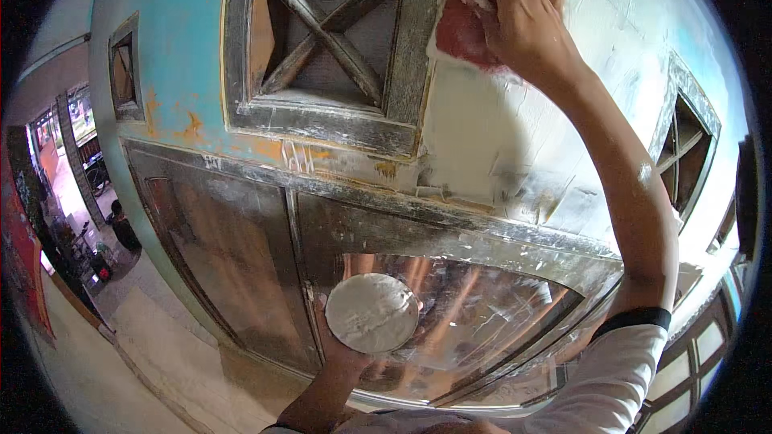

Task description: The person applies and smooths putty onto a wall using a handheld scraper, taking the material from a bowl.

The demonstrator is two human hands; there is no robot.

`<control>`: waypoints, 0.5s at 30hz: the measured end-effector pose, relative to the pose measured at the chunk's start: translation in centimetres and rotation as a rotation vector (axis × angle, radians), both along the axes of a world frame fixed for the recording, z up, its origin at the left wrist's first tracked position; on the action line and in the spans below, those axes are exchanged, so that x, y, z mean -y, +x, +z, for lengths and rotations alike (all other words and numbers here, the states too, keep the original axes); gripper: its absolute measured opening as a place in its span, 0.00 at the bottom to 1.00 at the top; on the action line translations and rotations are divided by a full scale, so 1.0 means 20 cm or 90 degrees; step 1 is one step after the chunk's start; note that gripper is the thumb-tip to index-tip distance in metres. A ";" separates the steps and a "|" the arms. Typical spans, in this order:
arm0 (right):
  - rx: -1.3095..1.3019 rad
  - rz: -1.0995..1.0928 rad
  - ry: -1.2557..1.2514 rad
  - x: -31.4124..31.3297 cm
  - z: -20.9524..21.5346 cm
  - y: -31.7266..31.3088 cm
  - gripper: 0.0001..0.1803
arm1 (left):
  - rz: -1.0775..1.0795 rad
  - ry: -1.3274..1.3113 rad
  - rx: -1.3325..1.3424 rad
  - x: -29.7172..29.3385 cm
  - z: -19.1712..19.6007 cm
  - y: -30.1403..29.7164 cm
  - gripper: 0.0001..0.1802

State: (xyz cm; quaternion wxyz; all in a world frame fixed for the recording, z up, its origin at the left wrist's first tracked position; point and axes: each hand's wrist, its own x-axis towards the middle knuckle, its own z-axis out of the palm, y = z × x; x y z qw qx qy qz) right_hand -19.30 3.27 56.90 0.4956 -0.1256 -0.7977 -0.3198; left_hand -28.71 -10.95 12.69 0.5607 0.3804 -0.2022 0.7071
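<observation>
High on the wall [474, 124], to the right of a wooden vent frame, my right hand [527, 22] grips a flat red putty spreader [465, 26]. Its face lies against or very near the pale, smeared plaster, and some white paste clings to it. The fingers are bent over its upper part and hide some of it. Low in front of me, my left hand [344, 352] holds a round tub [330, 331] from below and the side. White putty [371, 309] fills the tub's opening, with a ridge across its surface. Most of my left fingers are hidden behind the tub.
The vent frame [322, 108] has crossed wooden bars and white smears. Below it runs a paint-spotted ledge above dark glass panes [233, 249]. Blue paint [189, 56] covers the wall at left. A person [123, 225] is far off near a doorway. Another crossed vent [687, 145] sits right.
</observation>
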 end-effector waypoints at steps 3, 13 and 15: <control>-0.126 -0.014 0.005 -0.03 0.27 -0.04 0.20 | -0.040 -0.306 0.220 0.16 0.14 0.14 0.57; -0.281 0.133 -0.024 -0.14 0.30 0.25 0.21 | 0.113 -0.346 0.117 0.16 -0.03 0.10 0.58; -0.095 -0.032 0.132 -0.15 -0.08 0.15 0.17 | 0.203 -0.383 0.116 0.22 0.05 0.12 0.53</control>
